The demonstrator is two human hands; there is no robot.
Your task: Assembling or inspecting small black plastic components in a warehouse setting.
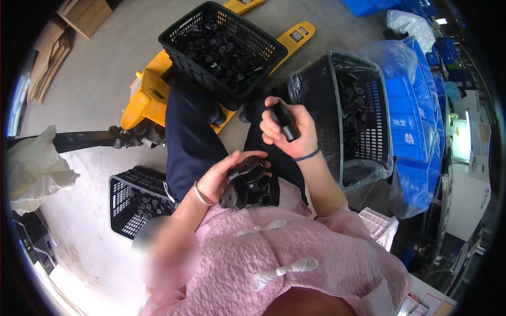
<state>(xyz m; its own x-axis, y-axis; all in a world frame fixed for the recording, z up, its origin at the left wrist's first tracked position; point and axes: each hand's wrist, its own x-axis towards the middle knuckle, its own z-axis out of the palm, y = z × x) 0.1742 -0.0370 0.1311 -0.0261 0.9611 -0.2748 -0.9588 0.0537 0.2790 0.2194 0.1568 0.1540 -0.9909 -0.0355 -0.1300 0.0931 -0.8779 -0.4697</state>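
My left hand (213, 179) is wrapped round a black plastic part (252, 184) with several round openings, held close to my lap. Its far side is hidden by the palm and fingers. Raised to the right of it, my right hand (307, 129) is closed on a black cylindrical piece (284, 121), thicker at the top and narrower at its lower end. The two black pieces are apart. Beyond my knees a black crate (182, 60) holds many small black parts (219, 50).
Yellow pallet truck forks (297, 36) run under the far crate. On the right stands a plastic-lined black crate (377, 142) of black parts, beside blue bins (408, 116) in clear film. Another crate (118, 203) with small parts sits at left. Cardboard (84, 16) leans at far left.
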